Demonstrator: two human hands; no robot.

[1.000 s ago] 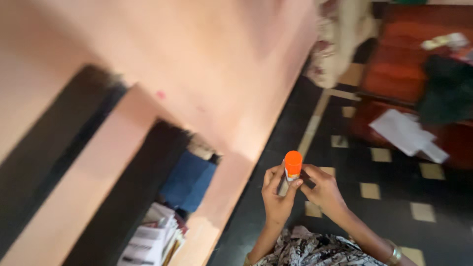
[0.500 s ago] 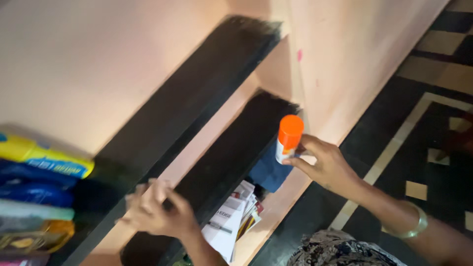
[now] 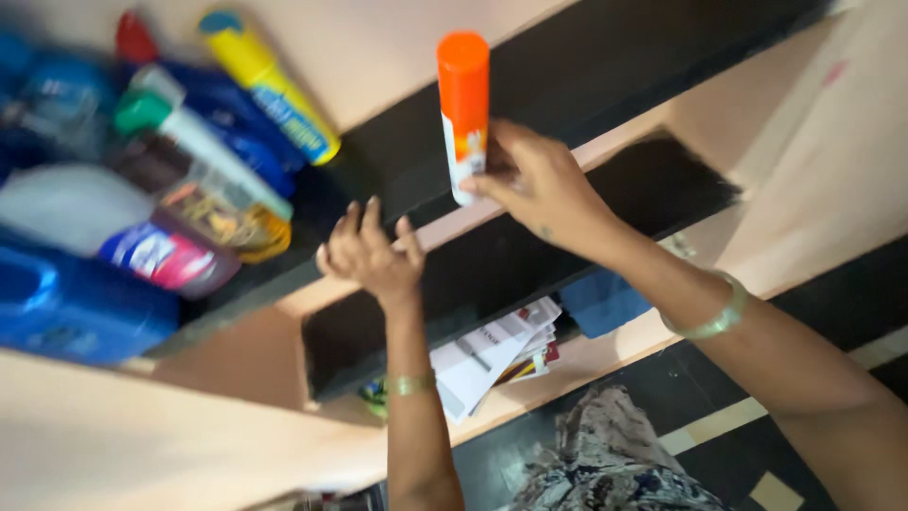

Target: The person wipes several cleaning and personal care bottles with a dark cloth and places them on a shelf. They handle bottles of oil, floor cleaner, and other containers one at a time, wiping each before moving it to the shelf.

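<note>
The right hand (image 3: 539, 185) is gripping a spray can (image 3: 464, 114) low on its body, thumb and fingers wrapped round the white lower part, and is holding it upright in front of the dark upper shelf (image 3: 605, 66). The can is standing clear of everything but the hand, with open dark shelf space behind and to its right. To its left the shelf is crowding up with bottles: a yellow bottle (image 3: 270, 90) lying slantwise nearest the can, a white one with a green cap (image 3: 194, 142) beside it, and a blue jug (image 3: 71, 308) at the far left; the blur is making their edges hard to judge. The left hand (image 3: 371, 251) is holding nothing, its fingers spread and curling over the pale front edge (image 3: 445, 230) of the shelf, it seems. Below, the lower shelf (image 3: 397, 312) is holding papers (image 3: 487, 350) and a blue cloth (image 3: 605, 301). The can is showing a tall orange cap, an orange band and a white base.
</note>
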